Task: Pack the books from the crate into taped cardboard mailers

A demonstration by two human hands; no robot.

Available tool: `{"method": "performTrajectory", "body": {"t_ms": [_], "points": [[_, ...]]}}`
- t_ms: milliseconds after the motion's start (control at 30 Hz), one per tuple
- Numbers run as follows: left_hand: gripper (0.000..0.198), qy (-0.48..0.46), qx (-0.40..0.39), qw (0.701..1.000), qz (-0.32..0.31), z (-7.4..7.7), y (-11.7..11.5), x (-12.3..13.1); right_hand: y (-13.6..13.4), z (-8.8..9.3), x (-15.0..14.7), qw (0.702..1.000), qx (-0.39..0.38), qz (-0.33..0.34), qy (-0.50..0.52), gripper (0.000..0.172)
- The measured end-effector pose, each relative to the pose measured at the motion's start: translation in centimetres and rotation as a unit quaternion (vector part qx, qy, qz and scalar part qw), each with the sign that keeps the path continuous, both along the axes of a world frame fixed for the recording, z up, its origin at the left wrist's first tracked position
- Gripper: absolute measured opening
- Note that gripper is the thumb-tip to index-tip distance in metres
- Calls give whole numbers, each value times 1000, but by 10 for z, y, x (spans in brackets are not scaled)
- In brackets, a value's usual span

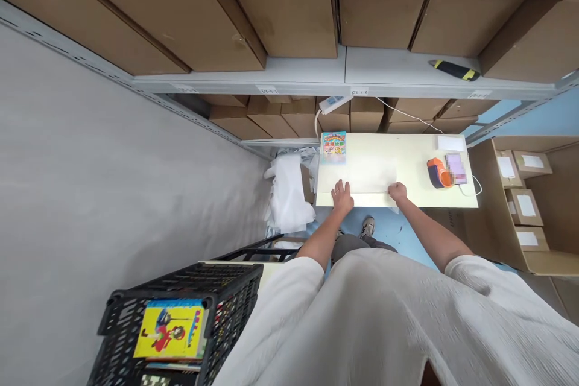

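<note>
Brown cartons (280, 6) are stacked on a grey shelf (316, 72). A black-and-yellow knife (455, 70) is laid on the shelf at the right. A power strip (335, 102) is seen just below the shelf edge. On the bench (420, 151), a colourful book (333, 147) is placed at the far left corner; an orange tape dispenser (436, 172) is set at the right, just beside a purple pad (456, 167). White bags (289, 193) are heaped on the floor left of the bench. A yellow book (172, 330) is kept in a black crate (226, 289). Labelled parcels (525, 205) are packed in an open box (493, 211) at the right.
</note>
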State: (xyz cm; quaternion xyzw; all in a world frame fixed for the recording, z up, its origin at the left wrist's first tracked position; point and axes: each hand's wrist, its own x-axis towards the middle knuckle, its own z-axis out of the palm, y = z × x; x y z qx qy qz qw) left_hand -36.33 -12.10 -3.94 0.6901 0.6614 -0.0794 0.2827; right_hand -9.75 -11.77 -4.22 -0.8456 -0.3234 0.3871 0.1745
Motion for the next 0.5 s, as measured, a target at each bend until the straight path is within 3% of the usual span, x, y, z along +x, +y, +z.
{"method": "performTrajectory", "body": {"t_ms": [233, 500], "points": [[86, 8, -17, 1000, 1, 1, -4, 11, -11, 5, 24, 996, -44, 63, -42, 19], [69, 11, -27, 1000, 11, 6, -16, 17, -25, 5, 40, 999, -38, 30, -22, 24]]}}
